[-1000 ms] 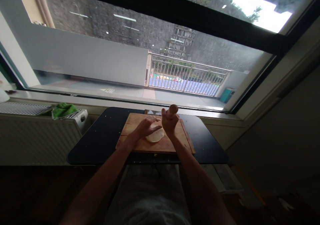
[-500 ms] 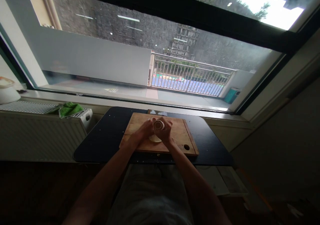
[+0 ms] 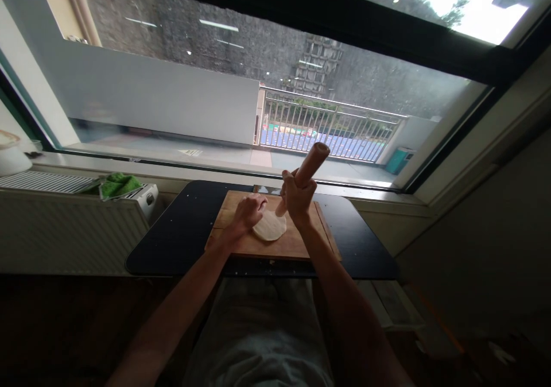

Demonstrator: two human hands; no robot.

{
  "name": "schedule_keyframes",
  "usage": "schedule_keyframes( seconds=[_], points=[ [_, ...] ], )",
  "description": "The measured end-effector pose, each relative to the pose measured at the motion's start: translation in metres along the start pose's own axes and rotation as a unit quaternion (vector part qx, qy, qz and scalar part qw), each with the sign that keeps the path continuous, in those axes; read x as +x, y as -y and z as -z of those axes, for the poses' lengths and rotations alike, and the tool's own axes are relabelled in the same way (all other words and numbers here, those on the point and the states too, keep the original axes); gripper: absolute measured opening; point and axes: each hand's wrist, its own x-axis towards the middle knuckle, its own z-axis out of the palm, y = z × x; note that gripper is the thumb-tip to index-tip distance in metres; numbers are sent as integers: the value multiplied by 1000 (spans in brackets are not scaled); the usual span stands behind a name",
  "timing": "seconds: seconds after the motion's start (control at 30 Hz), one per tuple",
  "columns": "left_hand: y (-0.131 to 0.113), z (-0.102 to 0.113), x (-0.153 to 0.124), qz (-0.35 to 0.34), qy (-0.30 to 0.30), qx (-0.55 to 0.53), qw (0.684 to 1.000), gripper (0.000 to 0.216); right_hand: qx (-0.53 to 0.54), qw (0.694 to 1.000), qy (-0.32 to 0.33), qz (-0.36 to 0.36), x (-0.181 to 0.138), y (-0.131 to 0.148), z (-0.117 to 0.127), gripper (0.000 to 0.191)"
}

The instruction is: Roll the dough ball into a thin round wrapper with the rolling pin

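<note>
Head-worn view, facing forward and down — board (image 3: 286, 249) near, window (image 3: 267, 60) beyond

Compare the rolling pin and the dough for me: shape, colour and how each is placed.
Shape: the rolling pin is a long cylinder, while the dough is a thin, roughly round sheet.
Colour: the rolling pin is brown; the dough is pale cream.
Pose: the rolling pin is tilted up in the right hand, whereas the dough lies flat on the wooden board.
</note>
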Motion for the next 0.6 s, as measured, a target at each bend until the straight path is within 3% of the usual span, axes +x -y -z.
schedule_keyframes(
  seconds=[0.17, 0.4, 0.6],
  points=[
    [-8, 7, -4, 1, 37, -2, 999, 20, -8, 998, 22, -66, -9, -18, 0, 35],
    [-12, 10, -7, 15, 62, 24, 998, 22, 23, 994, 56, -89, -4, -24, 3, 35],
    [-6, 3, -4, 3, 64, 18, 998, 23, -17, 993, 83, -84, -3, -33, -8, 35]
  ],
)
